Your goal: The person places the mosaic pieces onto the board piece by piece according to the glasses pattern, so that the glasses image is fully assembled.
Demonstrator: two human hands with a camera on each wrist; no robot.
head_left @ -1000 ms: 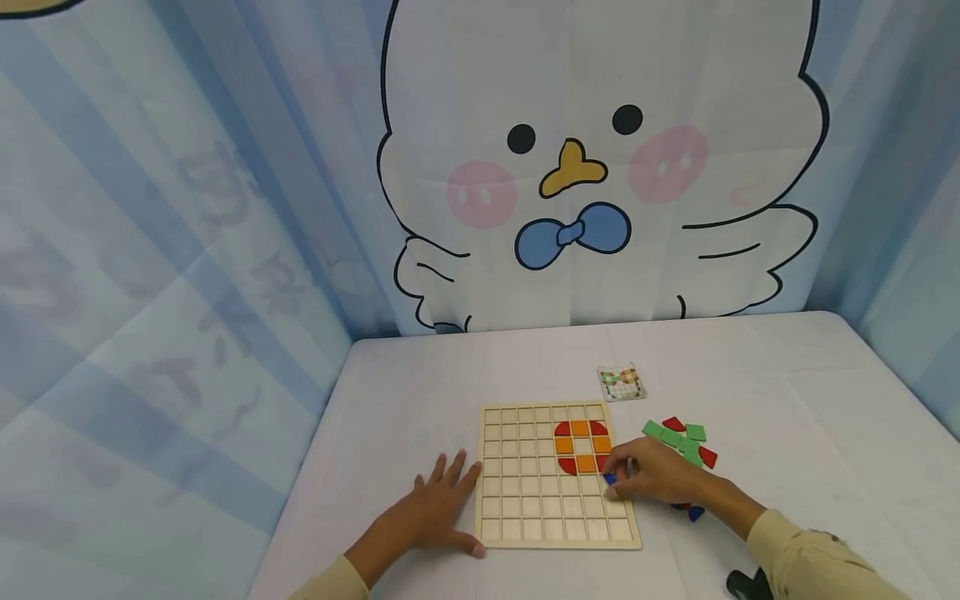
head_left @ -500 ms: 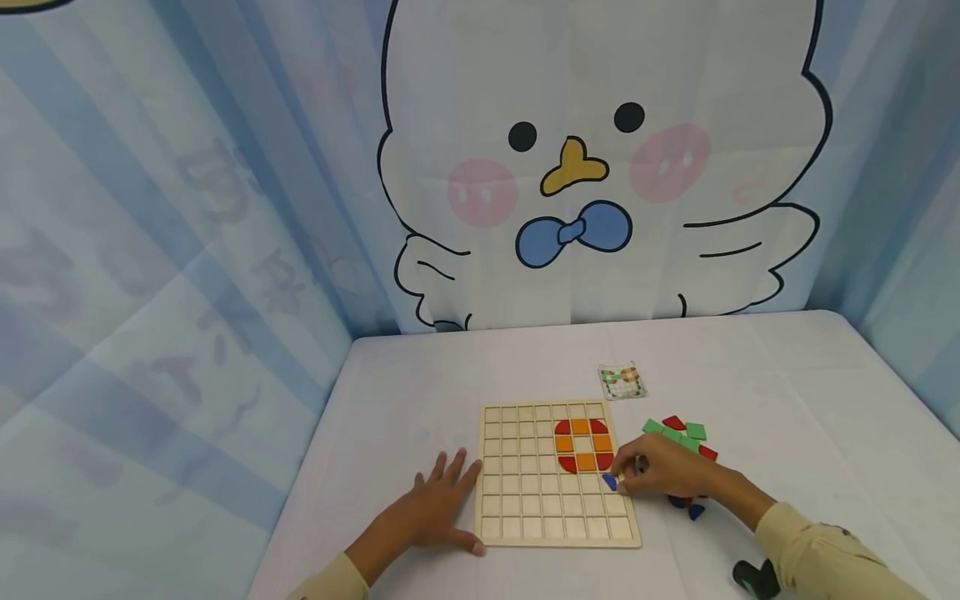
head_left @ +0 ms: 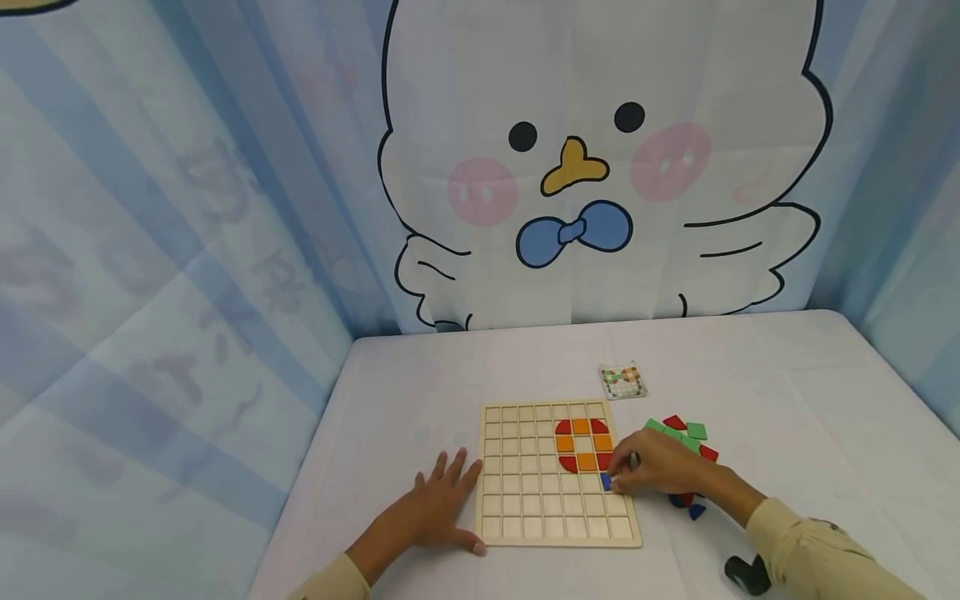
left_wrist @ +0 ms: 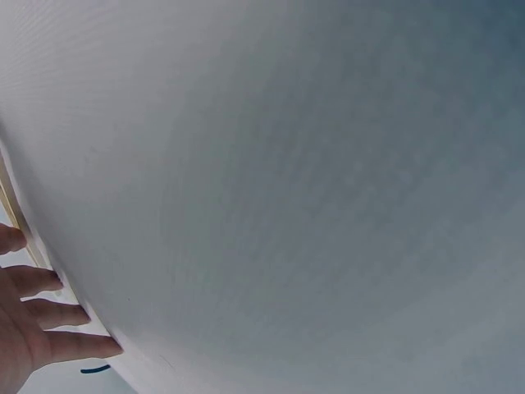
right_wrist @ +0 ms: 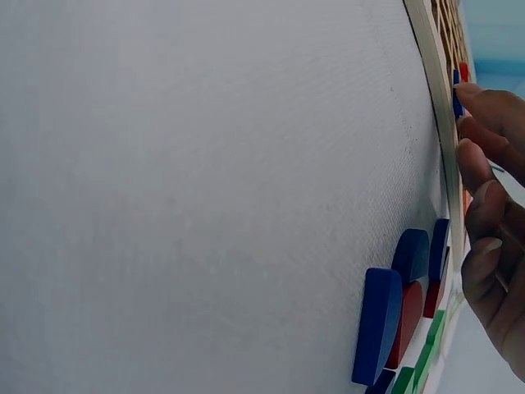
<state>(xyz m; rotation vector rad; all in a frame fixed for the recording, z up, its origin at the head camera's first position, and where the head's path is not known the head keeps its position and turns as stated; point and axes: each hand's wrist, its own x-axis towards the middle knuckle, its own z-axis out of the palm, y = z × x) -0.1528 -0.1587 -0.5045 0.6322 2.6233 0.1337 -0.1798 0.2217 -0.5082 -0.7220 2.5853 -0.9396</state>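
A wooden grid board [head_left: 517, 485] lies on the white table. Red quarter-round and orange square tiles [head_left: 581, 427] form a ring at its upper right. My left hand [head_left: 432, 510] rests with spread fingers along the board's left edge. With thumb and fingertips, my right hand [head_left: 652, 463] pinches a small blue tile [head_left: 606, 482] over the cells just below the ring's lower right corner. The right wrist view shows this blue tile [right_wrist: 457, 93] standing at the fingertips, just inside the board's rim. Whether it is seated in a cell, I cannot tell.
Loose green tiles [head_left: 696, 431], red tiles [head_left: 674, 422] and blue tiles [head_left: 697, 512] lie right of the board, partly hidden by my right hand. A small printed pattern card [head_left: 623, 382] lies behind the board. A black object [head_left: 747, 575] sits near my right sleeve.
My right hand first shifts slightly right, then back left over the same spot. The blue tile turns a little under its fingers. The left hand and board stay put.
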